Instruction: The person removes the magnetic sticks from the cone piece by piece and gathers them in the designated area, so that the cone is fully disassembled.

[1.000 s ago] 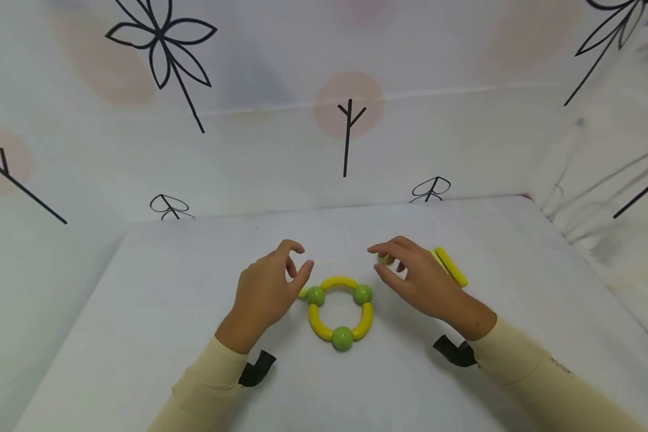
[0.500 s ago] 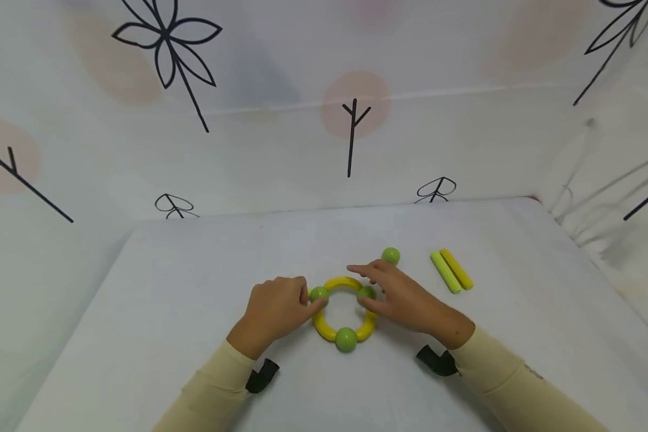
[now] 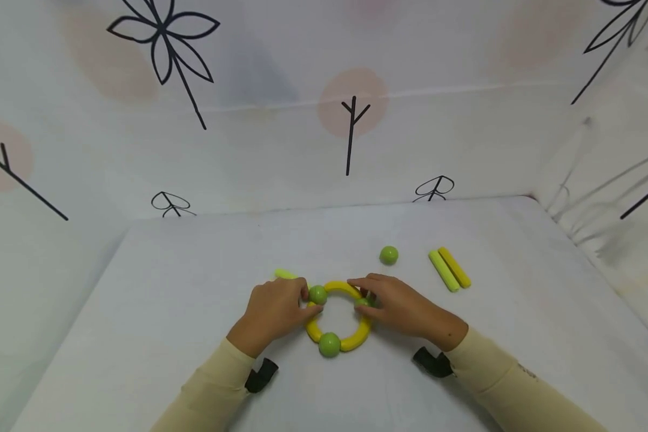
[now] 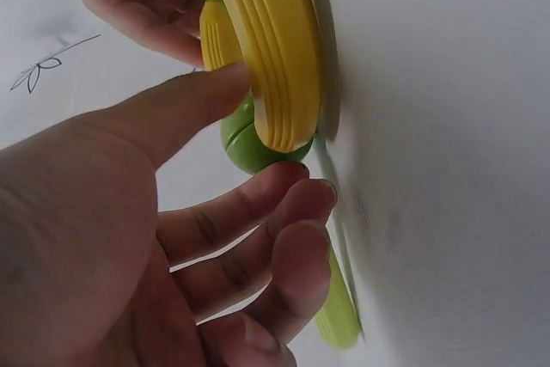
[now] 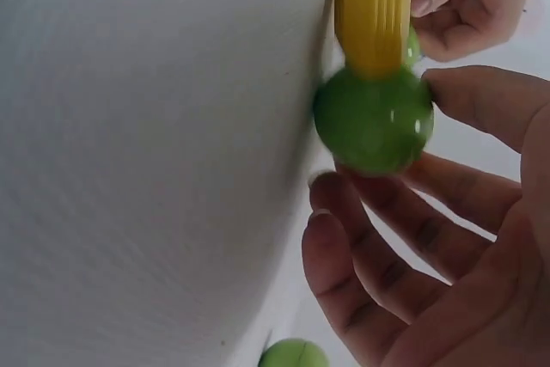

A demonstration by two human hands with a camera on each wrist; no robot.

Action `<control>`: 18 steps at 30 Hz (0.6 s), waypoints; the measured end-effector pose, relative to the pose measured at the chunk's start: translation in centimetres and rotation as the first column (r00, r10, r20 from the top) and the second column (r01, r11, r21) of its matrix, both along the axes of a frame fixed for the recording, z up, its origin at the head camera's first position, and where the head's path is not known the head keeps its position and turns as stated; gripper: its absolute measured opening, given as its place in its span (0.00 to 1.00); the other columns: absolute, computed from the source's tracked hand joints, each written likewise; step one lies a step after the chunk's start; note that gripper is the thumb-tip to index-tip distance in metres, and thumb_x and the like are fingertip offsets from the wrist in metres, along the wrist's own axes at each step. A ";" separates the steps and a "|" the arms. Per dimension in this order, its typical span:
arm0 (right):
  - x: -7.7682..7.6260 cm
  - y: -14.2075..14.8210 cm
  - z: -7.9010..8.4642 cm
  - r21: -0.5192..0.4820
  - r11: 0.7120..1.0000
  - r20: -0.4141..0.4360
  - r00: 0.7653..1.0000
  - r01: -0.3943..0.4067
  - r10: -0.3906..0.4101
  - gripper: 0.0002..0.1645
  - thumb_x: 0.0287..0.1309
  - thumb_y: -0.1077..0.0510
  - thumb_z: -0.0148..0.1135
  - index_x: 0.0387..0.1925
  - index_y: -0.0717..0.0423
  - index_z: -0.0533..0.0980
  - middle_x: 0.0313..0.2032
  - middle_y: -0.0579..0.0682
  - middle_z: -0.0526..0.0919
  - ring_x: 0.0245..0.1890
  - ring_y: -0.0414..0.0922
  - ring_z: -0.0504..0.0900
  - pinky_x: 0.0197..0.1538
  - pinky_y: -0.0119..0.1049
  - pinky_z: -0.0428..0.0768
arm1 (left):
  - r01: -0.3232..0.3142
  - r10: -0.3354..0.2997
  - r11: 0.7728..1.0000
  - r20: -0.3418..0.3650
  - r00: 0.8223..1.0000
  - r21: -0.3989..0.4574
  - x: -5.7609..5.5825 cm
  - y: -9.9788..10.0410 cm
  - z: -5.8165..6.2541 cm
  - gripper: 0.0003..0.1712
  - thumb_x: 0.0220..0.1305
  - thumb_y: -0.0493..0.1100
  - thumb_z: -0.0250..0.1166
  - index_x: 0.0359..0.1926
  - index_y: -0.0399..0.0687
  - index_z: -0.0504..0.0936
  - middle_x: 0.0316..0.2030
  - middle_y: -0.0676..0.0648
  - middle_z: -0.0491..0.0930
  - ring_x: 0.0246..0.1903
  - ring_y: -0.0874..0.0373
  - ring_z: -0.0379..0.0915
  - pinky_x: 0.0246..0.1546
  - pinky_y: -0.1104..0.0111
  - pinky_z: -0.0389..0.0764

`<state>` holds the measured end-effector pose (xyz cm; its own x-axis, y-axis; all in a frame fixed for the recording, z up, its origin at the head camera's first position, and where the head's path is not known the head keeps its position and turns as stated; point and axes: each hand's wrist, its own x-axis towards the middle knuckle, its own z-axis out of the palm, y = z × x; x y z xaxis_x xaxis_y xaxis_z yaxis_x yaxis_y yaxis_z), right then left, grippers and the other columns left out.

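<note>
A ring of curved yellow pieces joined by green balls lies on the white table. My left hand pinches the ring's left green ball between thumb and fingers; in the left wrist view the thumb overlaps the end of a yellow piece. On the other side, my right hand pinches the right green ball, which the fingers partly cover in the head view. The front green ball is untouched. From behind the left hand, a light green stick runs toward the left ball.
A loose green ball rests beyond the right hand. Farther right, a light green stick and a yellow stick lie side by side. A patterned cloth wall rises behind the table.
Both hands came down from above the ring to its side balls. The ring has since turned slightly, its front ball shifting left, and more of the left light green stick shows.
</note>
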<state>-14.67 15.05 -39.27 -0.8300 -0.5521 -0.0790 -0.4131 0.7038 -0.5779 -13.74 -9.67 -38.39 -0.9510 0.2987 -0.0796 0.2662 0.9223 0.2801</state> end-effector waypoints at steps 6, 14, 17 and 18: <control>0.3 -0.2 0.2 0.010 1.000 0.029 0.999 -0.022 0.022 0.21 0.65 0.49 0.65 0.54 0.57 0.81 0.31 0.37 0.84 0.32 0.31 0.77 0.39 0.30 0.78 | -0.018 0.016 0.999 0.051 0.999 0.041 -0.5 0.0 -0.2 0.15 0.58 0.56 0.73 0.34 0.52 0.83 0.20 0.56 0.75 0.19 0.61 0.67 0.21 0.69 0.67; 0.8 -0.7 0.0 0.012 0.999 0.019 0.999 -0.050 0.050 0.11 0.65 0.45 0.65 0.33 0.46 0.81 0.23 0.34 0.78 0.24 0.31 0.72 0.31 0.28 0.73 | 0.006 -0.007 0.997 0.013 1.000 0.073 -0.8 0.1 -0.5 0.14 0.58 0.52 0.74 0.40 0.52 0.85 0.28 0.56 0.79 0.26 0.63 0.71 0.28 0.68 0.73; 0.9 -0.9 -0.2 -0.001 0.998 0.012 0.998 -0.067 0.067 0.13 0.66 0.46 0.64 0.27 0.44 0.78 0.21 0.35 0.74 0.22 0.32 0.69 0.28 0.28 0.70 | 0.025 -0.024 0.997 -0.026 0.999 0.069 -0.8 0.1 -0.7 0.14 0.59 0.53 0.73 0.41 0.51 0.86 0.29 0.55 0.80 0.28 0.63 0.72 0.29 0.68 0.74; 1.0 -0.9 -0.3 -0.005 0.997 0.016 0.997 -0.075 0.075 0.14 0.66 0.46 0.64 0.26 0.44 0.77 0.20 0.35 0.73 0.22 0.32 0.69 0.28 0.27 0.70 | 0.030 -0.028 0.997 -0.034 0.999 0.068 -0.8 0.2 -0.8 0.15 0.60 0.54 0.73 0.41 0.51 0.86 0.29 0.55 0.80 0.27 0.63 0.71 0.29 0.69 0.74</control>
